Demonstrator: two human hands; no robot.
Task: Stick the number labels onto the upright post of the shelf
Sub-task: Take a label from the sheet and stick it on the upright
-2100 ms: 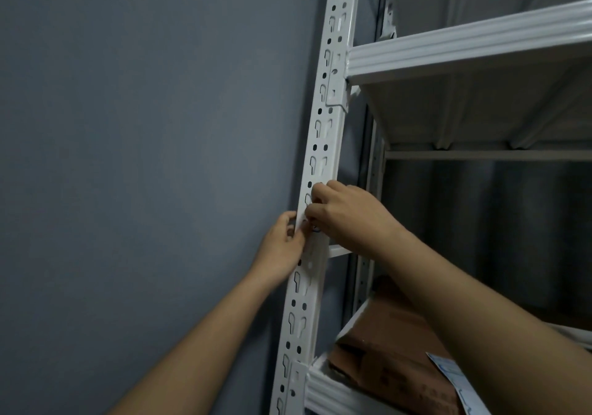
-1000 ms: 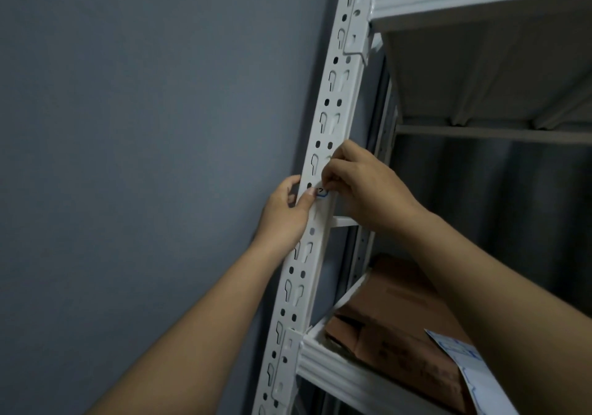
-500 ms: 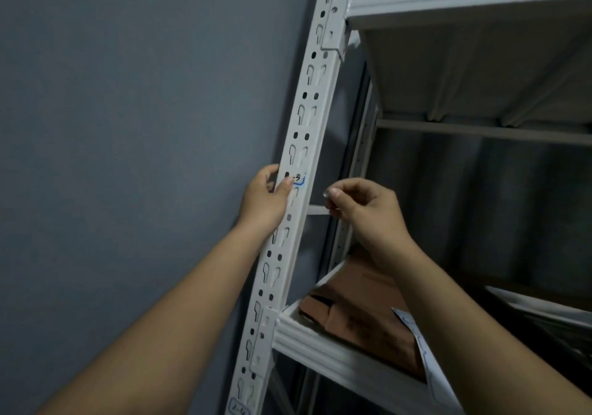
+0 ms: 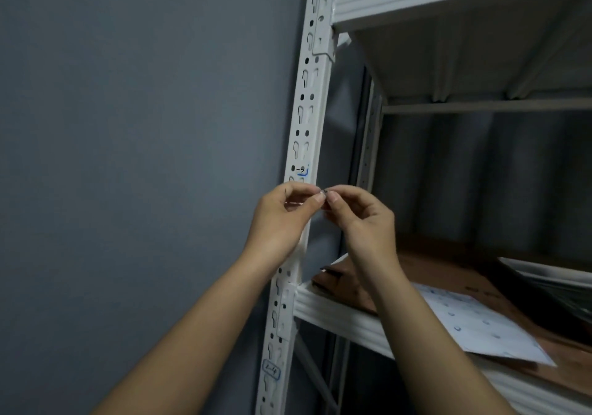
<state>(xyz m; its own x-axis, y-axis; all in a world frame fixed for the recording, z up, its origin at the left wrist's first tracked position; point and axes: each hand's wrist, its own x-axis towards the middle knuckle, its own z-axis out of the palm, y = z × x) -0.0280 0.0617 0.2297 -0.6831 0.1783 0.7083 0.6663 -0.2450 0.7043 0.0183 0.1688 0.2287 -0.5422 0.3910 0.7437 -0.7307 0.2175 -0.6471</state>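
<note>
Off the upright post [image 4: 307, 120] now, both: left hand [image 4: 282, 219] and right hand [image 4: 362, 219] met at frame centre, fingertips pinching one tiny scrap [image 4: 323, 193] together. Left uncovered just above: stuck number label [image 4: 302, 170]. Lower on the post, another label [image 4: 271, 372] come into view.

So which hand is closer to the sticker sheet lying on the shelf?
Right. The right hand is up and to the left of the sticker sheet; the left hand is farther left, in front of the post.

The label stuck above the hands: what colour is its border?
Blue on white label, head view.
</note>
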